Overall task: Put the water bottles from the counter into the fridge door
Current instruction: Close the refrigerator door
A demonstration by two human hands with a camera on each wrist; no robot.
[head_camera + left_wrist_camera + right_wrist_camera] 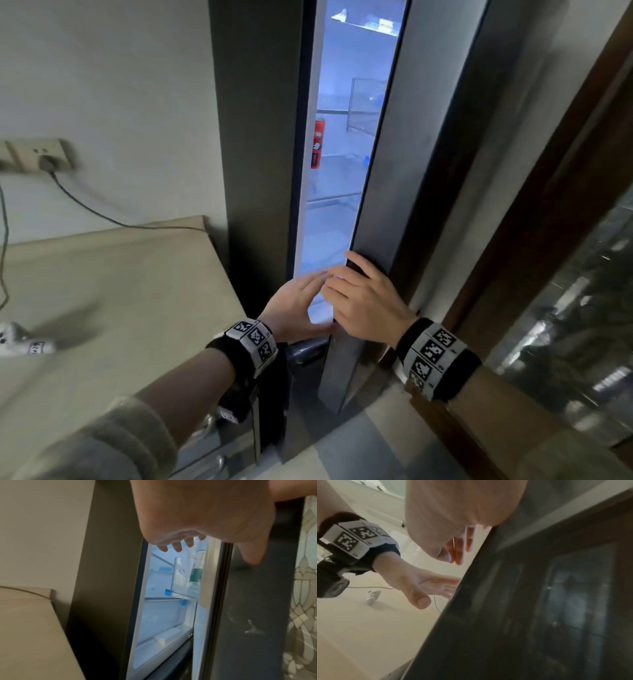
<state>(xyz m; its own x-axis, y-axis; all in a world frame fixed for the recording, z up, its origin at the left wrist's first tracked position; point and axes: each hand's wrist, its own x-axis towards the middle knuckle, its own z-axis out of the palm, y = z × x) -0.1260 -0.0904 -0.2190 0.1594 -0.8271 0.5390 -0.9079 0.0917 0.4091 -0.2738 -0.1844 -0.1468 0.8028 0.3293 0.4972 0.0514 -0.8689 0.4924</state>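
The dark fridge door (404, 171) stands ajar by a narrow gap, and the lit inside shows through it. My right hand (363, 298) lies flat on the door's free edge, its fingers (458, 550) straight and reaching past the edge. My left hand (298, 301) is open just left of it at the gap, with the thumb (250, 555) across the door front (257, 601). Both hands are empty. In the left wrist view a water bottle (196, 573) with a green label stands in the clear door bin (180, 577).
A beige counter (102, 291) abuts the fridge's left side, with a small white object (20, 339) lying on it. A wall socket (37, 154) has a cable trailing down. A red can (318, 144) stands inside the fridge. A wood-framed glass door (565, 308) is close on the right.
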